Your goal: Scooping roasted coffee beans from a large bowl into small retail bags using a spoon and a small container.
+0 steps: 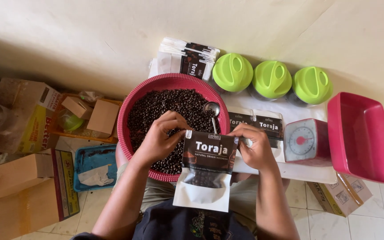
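Observation:
My left hand (161, 135) and my right hand (256, 146) each pinch a top corner of a black-and-white pouch (207, 171) with a clear window that shows dark beans inside. The pouch hangs upright over my lap, just in front of a round red basket (127, 104) full of dark coffee beans (170, 106). A metal spoon (212, 111) lies on the beans near the basket's right side, just above the pouch.
A stack of empty pouches (187, 58) leans on the wall behind the basket. Three jars with green lids (272, 80) stand right of it. Two flat pouches (256, 124), a small kitchen scale (305, 142) and a red tray (361, 138) sit at right. Cardboard boxes (23, 186) lie left.

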